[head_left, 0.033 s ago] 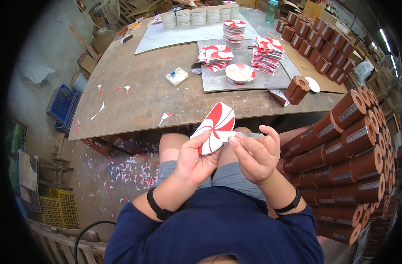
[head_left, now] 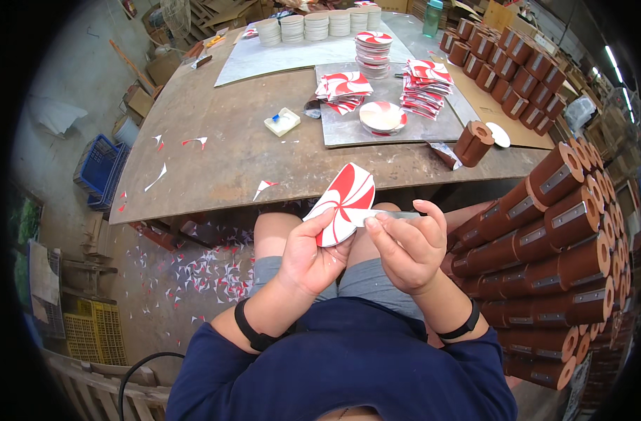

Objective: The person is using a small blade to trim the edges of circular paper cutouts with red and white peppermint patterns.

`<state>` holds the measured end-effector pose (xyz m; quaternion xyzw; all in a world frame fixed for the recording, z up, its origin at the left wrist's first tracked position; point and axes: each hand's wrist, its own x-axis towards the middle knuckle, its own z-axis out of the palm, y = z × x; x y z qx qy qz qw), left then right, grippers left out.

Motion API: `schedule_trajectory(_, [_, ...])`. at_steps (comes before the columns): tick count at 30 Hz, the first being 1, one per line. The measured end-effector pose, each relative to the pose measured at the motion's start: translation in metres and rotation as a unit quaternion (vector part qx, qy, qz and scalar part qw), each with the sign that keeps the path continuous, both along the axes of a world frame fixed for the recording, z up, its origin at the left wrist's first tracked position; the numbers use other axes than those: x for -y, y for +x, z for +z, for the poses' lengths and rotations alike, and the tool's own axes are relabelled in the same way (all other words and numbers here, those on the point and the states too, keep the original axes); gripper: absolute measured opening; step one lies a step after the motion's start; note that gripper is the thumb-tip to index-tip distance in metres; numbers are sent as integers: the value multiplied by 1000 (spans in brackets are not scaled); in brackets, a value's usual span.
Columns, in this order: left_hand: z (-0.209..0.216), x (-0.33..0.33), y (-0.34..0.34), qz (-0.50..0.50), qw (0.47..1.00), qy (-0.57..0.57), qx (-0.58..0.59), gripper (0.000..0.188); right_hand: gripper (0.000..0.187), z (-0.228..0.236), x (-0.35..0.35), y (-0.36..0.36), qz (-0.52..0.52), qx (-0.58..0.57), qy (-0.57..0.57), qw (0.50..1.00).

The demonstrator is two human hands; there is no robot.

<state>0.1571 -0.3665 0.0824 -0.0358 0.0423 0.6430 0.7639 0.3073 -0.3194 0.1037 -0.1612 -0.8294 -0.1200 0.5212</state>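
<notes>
Above my lap, my left hand [head_left: 317,249] grips a disc [head_left: 350,191] printed with a red and white swirl, thumb on its face. The disc is tilted, and my fingers cover part of its lower edge. Close on its right, my right hand [head_left: 410,245] pinches a thin, flat, greyish blade [head_left: 396,215]. The blade's left end meets the disc's right edge. On the table beyond lie a stack of swirl-printed sheets [head_left: 347,85], a second such stack [head_left: 427,88] and a round red and white piece [head_left: 383,117] with a pale centre.
Several stacks of pale discs [head_left: 292,29] line the table's [head_left: 222,165] far side. Brown notched cylinders [head_left: 569,210] are piled high close on my right. A small white dish [head_left: 282,122] and paper scraps [head_left: 195,142] lie on the table; more scraps litter the floor. Left are blue [head_left: 99,168] and yellow crates [head_left: 96,330].
</notes>
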Motion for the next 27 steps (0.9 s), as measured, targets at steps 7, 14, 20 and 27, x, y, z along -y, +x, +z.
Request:
schedule_trajectory(7, [-1,-5,-1,-2,1000,15,14,33,25,-3,-7,-1,1,-8,-1,1000])
schedule_trajectory(14, [2,-6,3,49,998,-24,-39,32,27,-11,-13,0,-12,-13,-17,1000])
schedule_trajectory(20, [-1,-8,-1,73,997,-20,-34,33,26,-9,-10,5,116,-126,-255,952])
schedule_trajectory(27, [5,-4,1,42,999,-4,4,31,28,-4,-20,6,-1,-58,-78,995])
